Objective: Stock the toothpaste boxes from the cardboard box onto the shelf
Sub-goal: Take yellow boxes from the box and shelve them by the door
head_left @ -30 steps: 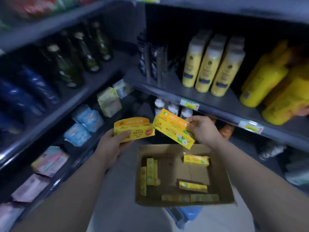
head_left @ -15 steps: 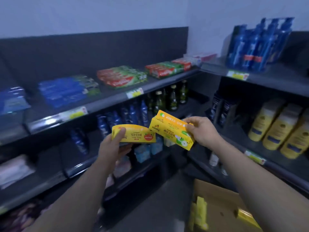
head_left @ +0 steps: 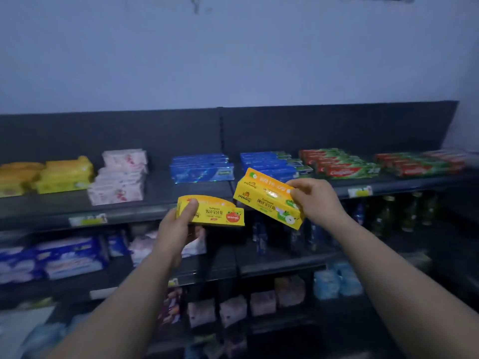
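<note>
The left hand (head_left: 178,229) grips a yellow strawberry toothpaste carton (head_left: 211,212); the right hand (head_left: 315,200) pinches a tilted yellow apple toothpaste carton (head_left: 267,198). Both hover before the dark top shelf (head_left: 160,193); level each carton, then set it flat beside the blue boxes (head_left: 202,168).

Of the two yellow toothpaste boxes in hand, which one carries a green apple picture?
The tilted toothpaste box in the right hand; the apple sits at its lower end. The level toothpaste box in the left hand shows a red fruit.

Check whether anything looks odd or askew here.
Both yellow boxes are held upside down, print inverted: the strawberry box in the left hand, the apple box in the right hand, which also tilts.
</note>
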